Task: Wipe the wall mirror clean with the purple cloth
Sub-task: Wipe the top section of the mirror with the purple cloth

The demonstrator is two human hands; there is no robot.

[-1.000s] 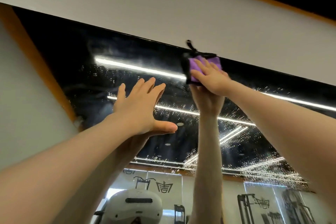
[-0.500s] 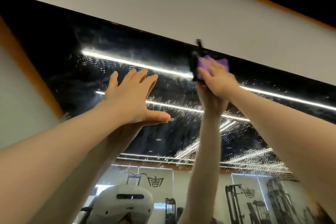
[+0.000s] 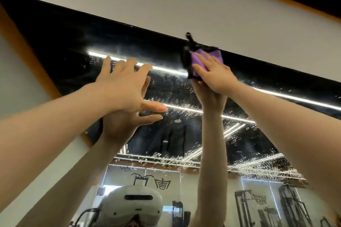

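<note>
The wall mirror [image 3: 184, 134] fills the view, its glass speckled with droplets and streaks. My right hand [image 3: 215, 75] presses the purple cloth [image 3: 201, 59], which has a black edge and loop, flat against the glass just below the mirror's top edge. My left hand [image 3: 123, 86] is spread with straight fingers flat on the glass to the left of the cloth, holding nothing. Both arms show doubled in the reflection.
A pale wall [image 3: 203, 11] runs above the mirror's top edge, with an orange strip [image 3: 27, 55] along its left side. The glass reflects ceiling light strips [image 3: 286, 96], gym machines [image 3: 258, 206] and a white headset [image 3: 132, 206].
The right hand and cloth have shifted slightly right along the top edge. The left hand stays spread on the glass.
</note>
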